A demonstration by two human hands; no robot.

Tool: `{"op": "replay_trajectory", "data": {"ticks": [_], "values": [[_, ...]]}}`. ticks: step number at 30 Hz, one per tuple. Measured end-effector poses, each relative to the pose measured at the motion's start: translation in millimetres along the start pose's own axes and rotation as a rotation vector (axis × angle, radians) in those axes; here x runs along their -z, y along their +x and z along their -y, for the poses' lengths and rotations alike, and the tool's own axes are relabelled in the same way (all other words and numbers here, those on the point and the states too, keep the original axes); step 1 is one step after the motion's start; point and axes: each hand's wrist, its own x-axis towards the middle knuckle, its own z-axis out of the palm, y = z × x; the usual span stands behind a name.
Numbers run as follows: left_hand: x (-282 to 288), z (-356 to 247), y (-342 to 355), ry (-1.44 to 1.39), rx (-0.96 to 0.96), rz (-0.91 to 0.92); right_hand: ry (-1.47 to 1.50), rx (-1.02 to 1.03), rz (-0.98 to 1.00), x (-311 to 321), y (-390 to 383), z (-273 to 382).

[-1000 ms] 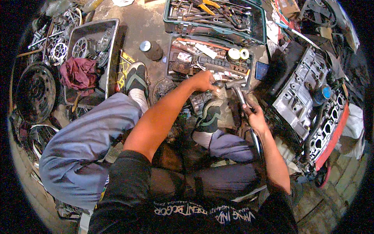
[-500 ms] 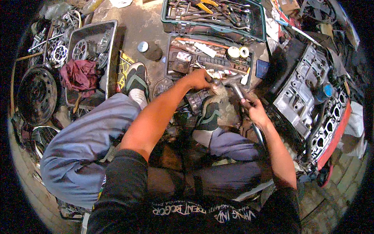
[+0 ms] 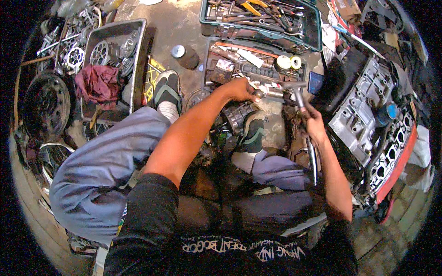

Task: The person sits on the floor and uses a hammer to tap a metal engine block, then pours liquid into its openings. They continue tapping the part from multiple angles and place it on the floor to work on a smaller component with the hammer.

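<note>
My right hand (image 3: 315, 123) is wrapped round the metal handle of a hammer (image 3: 299, 97). The hammer's head is up and forward, to the right of my left hand. My left hand (image 3: 240, 90) is closed on a small, dark, round-ended metal piece (image 3: 258, 93); most of it is hidden by the fingers. A gap separates the hammer head from that piece. Below the left hand a dark ribbed metal part (image 3: 239, 114) lies on the floor by my right shoe (image 3: 251, 138).
Ahead lies a tool tray (image 3: 208, 60) of loose tools and tape rolls, with a green toolbox (image 3: 216, 31) behind. A can (image 3: 185, 57) stands left of it. A grey tub (image 3: 142, 55) holds metal parts and a maroon cloth (image 3: 97, 83). Engine castings (image 3: 357, 108) lie at right.
The hammer and my right hand have moved right and a little away, widening the gap to my left hand. The left hand keeps its grip. The whole view has shifted slightly.
</note>
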Motion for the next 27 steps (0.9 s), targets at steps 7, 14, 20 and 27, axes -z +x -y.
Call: {"op": "replay_trajectory", "data": {"ticks": [7, 14, 20, 27], "values": [[-7.3, 5.1, 6.9, 0.074, -0.058, 0.135, -0.234, 0.156, -0.036, -26.6, 6.5, -19.5], [7.0, -7.4, 2.2, 0.036, -0.101, 0.15, 0.154, 0.198, -0.252, -2.1, 20.0, -6.1], [5.6, 5.1, -10.1, 0.048, -0.029, 0.166, -0.551, 0.394, 0.04, -19.8, 16.1, -31.8], [6.0, -0.8, -9.0, 0.007, 0.018, 0.065, -0.01, 0.108, -0.15, -11.6, 19.1, 0.8]]}}
